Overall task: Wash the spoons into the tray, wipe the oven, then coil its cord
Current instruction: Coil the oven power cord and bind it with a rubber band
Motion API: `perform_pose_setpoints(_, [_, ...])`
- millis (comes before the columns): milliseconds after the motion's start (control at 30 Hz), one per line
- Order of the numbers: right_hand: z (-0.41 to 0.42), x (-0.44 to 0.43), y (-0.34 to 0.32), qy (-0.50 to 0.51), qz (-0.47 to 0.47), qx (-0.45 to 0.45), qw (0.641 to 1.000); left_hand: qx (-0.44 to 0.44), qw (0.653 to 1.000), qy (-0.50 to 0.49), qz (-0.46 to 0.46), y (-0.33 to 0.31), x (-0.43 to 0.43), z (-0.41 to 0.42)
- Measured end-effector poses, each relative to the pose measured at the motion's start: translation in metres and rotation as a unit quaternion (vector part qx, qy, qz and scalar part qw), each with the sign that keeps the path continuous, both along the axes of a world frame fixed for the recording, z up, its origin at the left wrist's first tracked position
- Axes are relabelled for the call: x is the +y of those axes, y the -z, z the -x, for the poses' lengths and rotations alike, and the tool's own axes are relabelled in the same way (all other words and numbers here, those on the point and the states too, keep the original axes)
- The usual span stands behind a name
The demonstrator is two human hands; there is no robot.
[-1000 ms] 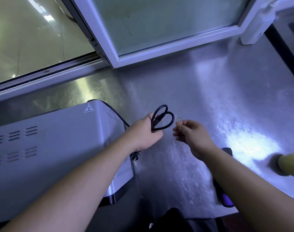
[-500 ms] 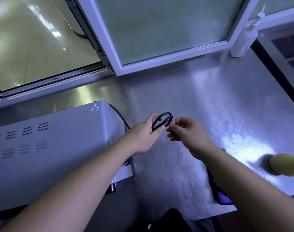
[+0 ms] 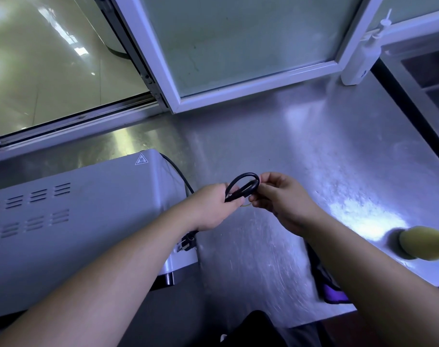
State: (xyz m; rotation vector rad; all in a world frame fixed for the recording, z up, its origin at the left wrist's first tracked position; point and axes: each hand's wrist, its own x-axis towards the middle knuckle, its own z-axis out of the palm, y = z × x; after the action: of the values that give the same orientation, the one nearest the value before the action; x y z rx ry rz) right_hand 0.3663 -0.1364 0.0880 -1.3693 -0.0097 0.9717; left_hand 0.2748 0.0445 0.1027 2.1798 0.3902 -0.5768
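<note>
One steel counter point(image 3: 313, 151) is filling most of the view; one oven point(image 3: 75, 221) is sitting on its left part, its right front corner lying by the near edge; one window frame point(image 3: 238, 91) is standing along the back.

One sink point(image 3: 428, 71) is showing at far right, with one white bottle point(image 3: 361, 58) standing beside it against the window.

Bare steel is lying open between oven and sink, and from the hands back to the window; the near edge is running under the right forearm, where one purple cloth point(image 3: 332, 291) is lying; one yellow lump point(image 3: 423, 242) is sitting further right.

One black cord point(image 3: 243, 186) is coming round the oven's back corner, folded into loops above the counter just right of the oven; its plug point(image 3: 187, 242) is hanging under the left wrist.

The left hand point(image 3: 210, 209) is curling its fingers tight round the bundle; the right hand point(image 3: 283, 199) is pinching the loop's far end with thumb and forefinger, the rest curled in.

A thin yellowish strand point(image 3: 246, 205), perhaps a band, is peeking out between the hands.
</note>
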Motion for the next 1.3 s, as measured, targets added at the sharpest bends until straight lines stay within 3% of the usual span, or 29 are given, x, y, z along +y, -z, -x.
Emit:
perform_pose_setpoints(333, [-0.031, -0.009, -0.011, 0.036, 0.055, 0.027, 0.997, 0.056, 0.979, 0.119, -0.154, 0.001, -0.012, -0.009])
perform_pose_setpoints(500, [-0.030, -0.008, -0.036, -0.035, 0.081, -0.034, 0.996, 0.103, 0.960, 0.144, -0.216, 0.006, -0.019, -0.017])
perform_pose_setpoints(600, [-0.011, 0.000, -0.048, -0.067, 0.047, -0.060, 0.995, 0.128, 0.953, 0.152, -0.231, 0.003, -0.023, -0.026])
perform_pose_setpoints(733, [0.021, 0.007, -0.050, -0.122, -0.014, -0.085, 0.989, 0.137, 0.950, 0.193, -0.203, -0.004, -0.023, -0.034])
perform_pose_setpoints(867, [0.042, 0.000, -0.035, -0.089, -0.042, -0.020, 0.995, 0.075, 0.980, 0.059, -0.173, -0.001, -0.012, -0.035])
perform_pose_setpoints(1000, [0.045, -0.010, -0.020, -0.004, 0.004, 0.013, 1.000, 0.093, 0.989, -0.014, -0.118, -0.002, -0.004, -0.034])
perform_pose_setpoints(1300, [0.037, -0.018, -0.009, -0.068, 0.113, -0.091, 0.987, 0.115, 0.989, 0.020, 0.090, -0.025, 0.003, -0.030])
